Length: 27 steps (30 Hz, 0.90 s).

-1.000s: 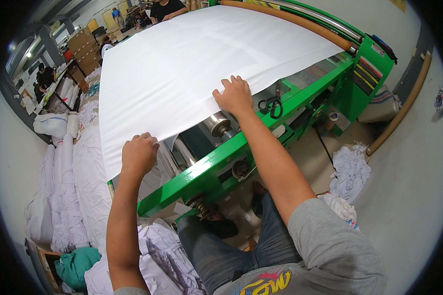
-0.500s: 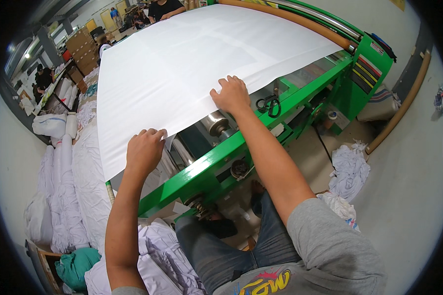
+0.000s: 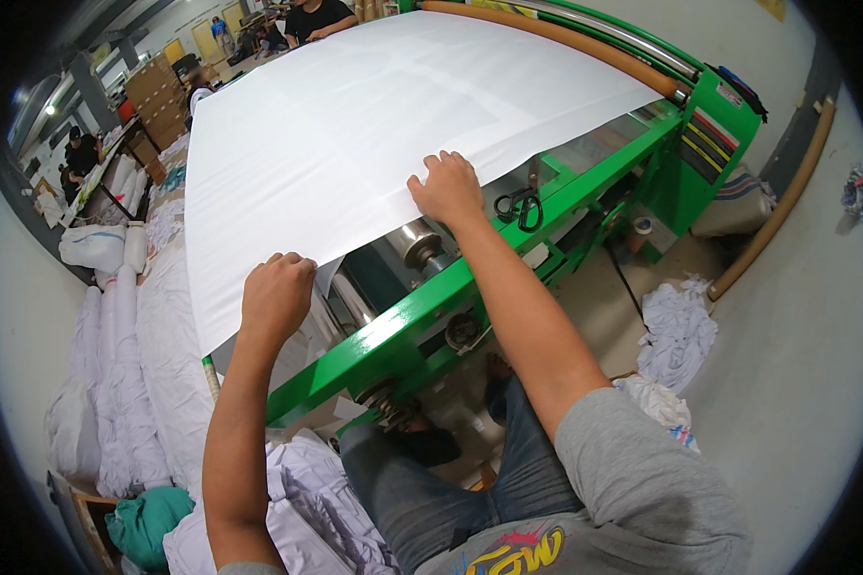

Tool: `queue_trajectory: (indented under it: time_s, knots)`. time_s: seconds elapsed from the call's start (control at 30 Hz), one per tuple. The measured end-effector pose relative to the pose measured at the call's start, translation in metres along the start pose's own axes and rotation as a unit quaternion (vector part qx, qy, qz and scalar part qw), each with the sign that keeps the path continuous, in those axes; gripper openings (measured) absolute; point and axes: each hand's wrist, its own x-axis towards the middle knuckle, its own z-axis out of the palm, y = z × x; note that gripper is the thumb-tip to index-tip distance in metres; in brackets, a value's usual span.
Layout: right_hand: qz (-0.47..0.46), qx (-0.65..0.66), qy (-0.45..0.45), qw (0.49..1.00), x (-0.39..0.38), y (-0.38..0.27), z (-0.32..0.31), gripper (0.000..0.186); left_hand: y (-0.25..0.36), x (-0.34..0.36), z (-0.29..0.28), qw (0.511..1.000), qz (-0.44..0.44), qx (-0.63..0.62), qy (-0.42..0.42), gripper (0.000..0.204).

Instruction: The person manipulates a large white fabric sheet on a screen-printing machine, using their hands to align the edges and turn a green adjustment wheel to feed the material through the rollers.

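A wide white sheet [image 3: 355, 144] lies across the bed of a green-framed machine [image 3: 374, 335], its near edge running under both my hands. My left hand [image 3: 276, 299] is closed on that edge close to the near left corner, fingers curled over it. Farther right, my right hand [image 3: 448, 192] grips the same edge with bent fingers; its thumb and the underside of its grip are hidden. Black-handled scissors [image 3: 520, 208] rest on the green frame just right of my right wrist. Metal rollers [image 3: 415, 243] show below the sheet's edge between my arms.
A brown roller [image 3: 566, 40] spans the machine's far side. Long white fabric rolls [image 3: 120, 374] and cloth heaps lie at left, with a green bundle [image 3: 149, 522] nearby. Crumpled white cloth [image 3: 678, 331] lies on the floor at right. A person in black [image 3: 318, 21] is at the far edge.
The view has shifted very slightly. Both hands stay at about the same places on the sheet's edge.
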Motion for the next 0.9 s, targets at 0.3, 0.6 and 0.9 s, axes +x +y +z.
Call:
queue_trajectory:
  time_s: [0.3,0.6,0.9]
  knots:
    - [-0.004,-0.004,0.034,0.999,-0.0005,0.0019,0.0022,0.056,0.0013,0.0015,-0.0003,1.000,0.012,-0.014,0.013,0.020]
    - [-0.008,-0.004,0.030,1.000,0.0002,0.0024,0.0004,0.054,0.0013,0.0012,0.0008,0.999,0.019,-0.011,0.027,0.015]
    - [0.002,0.000,0.017,1.000,0.0012,0.0016,-0.0014,0.052,0.0032,0.0018,-0.0037,0.999,0.014,-0.034,0.014,0.012]
